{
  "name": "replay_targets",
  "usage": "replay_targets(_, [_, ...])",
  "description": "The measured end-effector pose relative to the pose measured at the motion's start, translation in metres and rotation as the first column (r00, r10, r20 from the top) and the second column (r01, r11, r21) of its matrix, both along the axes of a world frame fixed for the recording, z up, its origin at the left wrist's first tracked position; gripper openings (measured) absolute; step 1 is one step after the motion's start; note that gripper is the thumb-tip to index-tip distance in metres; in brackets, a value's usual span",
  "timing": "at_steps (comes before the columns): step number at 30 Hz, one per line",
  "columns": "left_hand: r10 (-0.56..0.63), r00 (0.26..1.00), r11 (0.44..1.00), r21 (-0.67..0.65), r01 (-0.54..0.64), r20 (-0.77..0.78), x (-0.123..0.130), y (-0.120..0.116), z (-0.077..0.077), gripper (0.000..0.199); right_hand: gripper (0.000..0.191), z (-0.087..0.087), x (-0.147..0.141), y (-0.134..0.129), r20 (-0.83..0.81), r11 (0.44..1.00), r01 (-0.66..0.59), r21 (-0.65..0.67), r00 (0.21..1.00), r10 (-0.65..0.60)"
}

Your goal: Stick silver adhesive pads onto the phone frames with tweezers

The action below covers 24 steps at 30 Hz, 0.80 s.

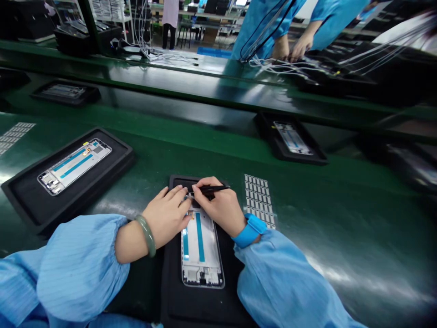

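A silver phone frame (208, 246) with blue strips lies in a black foam tray (177, 291) in front of me. My left hand (167, 214) rests over the frame's upper left part, fingers spread, fingertips near its top edge. Black tweezers (218, 187) are pinched in my right hand (218, 205), their tips low over the top end of the frame. Both hands hide most of that top end. Right of the tray lies a sheet of small grey pieces (258, 196).
Another black tray (20, 196) with a phone frame (75, 166) stands at left. More trays with frames sit further back, one at right (293, 136), one at left (64, 92). Behind a raised ledge, a person in blue handles cables (283, 66).
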<state>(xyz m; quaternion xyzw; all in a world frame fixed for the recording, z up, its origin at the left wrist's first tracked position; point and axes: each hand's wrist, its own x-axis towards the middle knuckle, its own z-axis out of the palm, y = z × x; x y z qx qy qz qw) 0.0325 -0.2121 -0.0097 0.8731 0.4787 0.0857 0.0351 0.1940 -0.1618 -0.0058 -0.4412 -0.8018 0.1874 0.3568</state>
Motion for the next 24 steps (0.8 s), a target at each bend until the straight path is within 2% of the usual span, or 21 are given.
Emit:
replay_targets(2, [0.001, 0.999, 1.000, -0.024, -0.002, -0.040, 0.000, 0.001, 0.006, 0.038, 0.010, 0.000, 0.000, 0.001, -0.068, 0.999, 0.013, -0.048, 0.998, -0.017])
replay_targets(4, [0.019, 0.995, 0.998, -0.058, -0.024, -0.095, 0.005, 0.000, 0.014, 0.039, 0.014, 0.000, 0.004, 0.004, -0.259, 0.983, 0.077, -0.167, 0.959, -0.119])
replay_targets(7, [0.069, 0.991, 0.996, -0.041, -0.074, -0.118, 0.030, -0.009, 0.024, 0.057, 0.023, 0.005, 0.016, 0.013, -0.572, 0.939, 0.167, -0.302, 0.756, -0.318])
replay_targets(8, [0.067, 0.993, 0.997, -0.024, -0.070, -0.095, 0.043, -0.014, 0.025, 0.066, 0.024, 0.008, 0.022, 0.016, -0.634, 0.932, 0.190, -0.310, 0.689, -0.351])
replay_targets(10, [0.033, 0.999, 0.997, -0.063, -0.035, -0.041, 0.072, -0.025, 0.022, 0.082, 0.024, 0.016, 0.033, 0.020, -0.699, 0.931, 0.237, -0.278, 0.615, -0.365])
replay_targets(13, [0.042, 0.998, 0.982, -0.182, -0.051, -0.050, 0.105, -0.037, 0.013, 0.097, 0.022, 0.029, 0.051, 0.020, -0.705, 0.927, 0.321, -0.195, 0.611, -0.360])
replay_targets(16, [0.031, 0.997, 0.978, -0.203, -0.044, -0.068, 0.115, -0.032, 0.009, 0.093, 0.021, 0.033, 0.071, 0.017, -0.640, 0.901, 0.417, -0.120, 0.661, -0.392])
replay_targets(20, [0.066, 0.996, 0.977, -0.201, -0.077, -0.060, 0.115, -0.009, 0.015, 0.080, 0.020, 0.023, 0.103, 0.011, -0.556, 0.841, 0.535, -0.077, 0.678, -0.481])
replay_targets(24, [0.102, 0.988, 0.974, -0.188, -0.123, -0.119, 0.126, 0.004, 0.020, 0.097, 0.020, 0.009, 0.132, 0.004, -0.478, 0.779, 0.610, -0.146, 0.646, -0.595])
